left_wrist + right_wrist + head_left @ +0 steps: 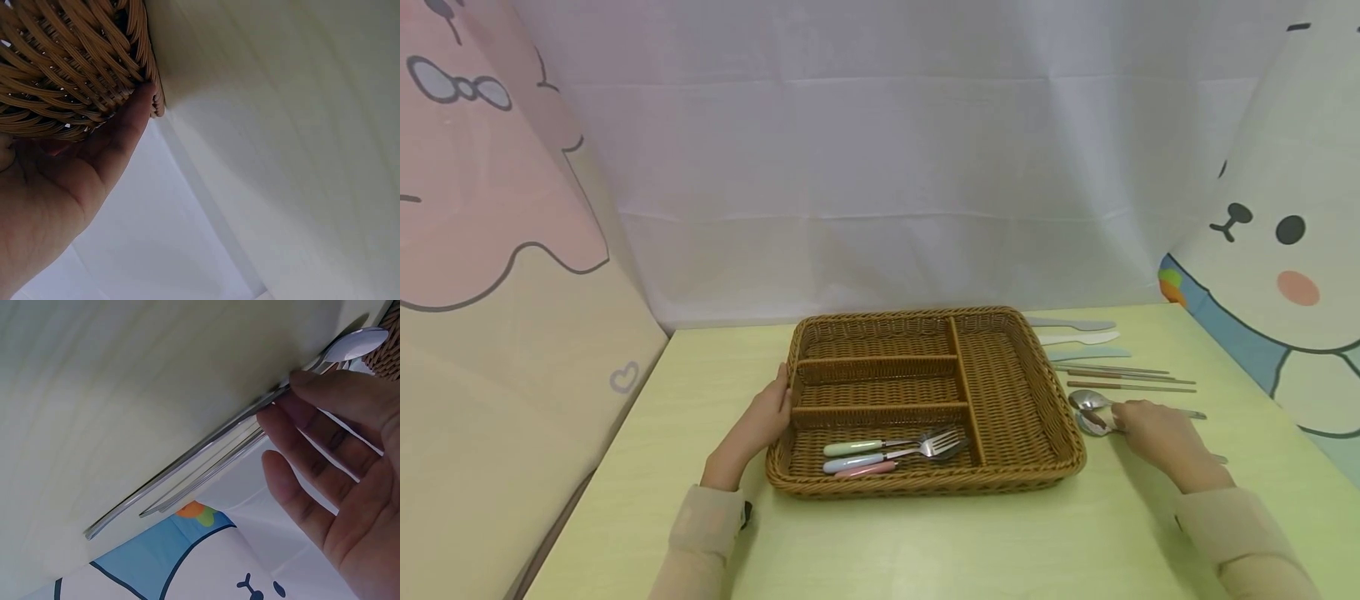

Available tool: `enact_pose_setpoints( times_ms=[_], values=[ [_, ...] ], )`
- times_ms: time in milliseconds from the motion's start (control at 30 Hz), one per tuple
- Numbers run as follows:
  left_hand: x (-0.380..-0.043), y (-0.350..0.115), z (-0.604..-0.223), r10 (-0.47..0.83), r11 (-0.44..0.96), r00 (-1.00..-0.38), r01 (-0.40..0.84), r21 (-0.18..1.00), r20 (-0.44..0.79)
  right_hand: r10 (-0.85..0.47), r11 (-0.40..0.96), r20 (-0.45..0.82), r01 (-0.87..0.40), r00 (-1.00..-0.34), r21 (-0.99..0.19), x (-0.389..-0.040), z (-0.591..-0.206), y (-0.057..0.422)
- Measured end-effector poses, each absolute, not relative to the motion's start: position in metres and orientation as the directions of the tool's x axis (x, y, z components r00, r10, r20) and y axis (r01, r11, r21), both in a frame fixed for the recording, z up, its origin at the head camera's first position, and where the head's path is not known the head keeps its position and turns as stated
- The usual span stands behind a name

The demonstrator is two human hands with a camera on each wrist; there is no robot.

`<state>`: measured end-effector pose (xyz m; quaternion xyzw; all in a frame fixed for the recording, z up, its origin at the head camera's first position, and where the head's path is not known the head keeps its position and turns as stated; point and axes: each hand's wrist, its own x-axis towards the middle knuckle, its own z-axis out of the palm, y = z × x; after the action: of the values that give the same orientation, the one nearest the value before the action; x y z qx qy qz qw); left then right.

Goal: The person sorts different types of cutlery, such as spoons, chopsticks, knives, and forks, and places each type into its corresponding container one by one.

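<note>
A brown wicker cutlery basket (pixel 880 483) with dividers stands on the table. My left hand (pixel 765 414) rests against its left outer wall; in the left wrist view its fingers (pixel 128 125) lie nearly straight along the weave. To the right of the basket, my right hand (pixel 1157 433) pinches the handle of the nearer metal spoon (pixel 1092 423) between thumb and fingers. The right wrist view shows the long spoon handle (pixel 181 462) running past the fingertips. Another metal spoon (pixel 1088 400) lies just behind it, its handle partly hidden by the hand.
Forks with green, blue and pink handles (pixel 853 463) lie in the basket's front left compartment. Behind the spoons are several chopsticks (pixel 1131 386), then pale knives (pixel 1078 338). A white curtain (pixel 865 167) hangs behind the table, with cartoon-printed cloths at both sides.
</note>
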<state>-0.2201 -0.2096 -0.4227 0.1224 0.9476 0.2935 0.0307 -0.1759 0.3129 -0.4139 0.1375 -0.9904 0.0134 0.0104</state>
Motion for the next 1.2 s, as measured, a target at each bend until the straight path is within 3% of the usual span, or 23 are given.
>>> enact_pose_setpoints(
  times_ms=[1200],
  values=[
    [-0.2184, -0.2093, -0.421, 0.259, 0.799, -0.966, 0.226, 0.557, 0.02, -0.284, 0.958, 0.062, -0.286, -0.957, -0.018, -0.1799, -0.4146, 0.3175]
  ],
)
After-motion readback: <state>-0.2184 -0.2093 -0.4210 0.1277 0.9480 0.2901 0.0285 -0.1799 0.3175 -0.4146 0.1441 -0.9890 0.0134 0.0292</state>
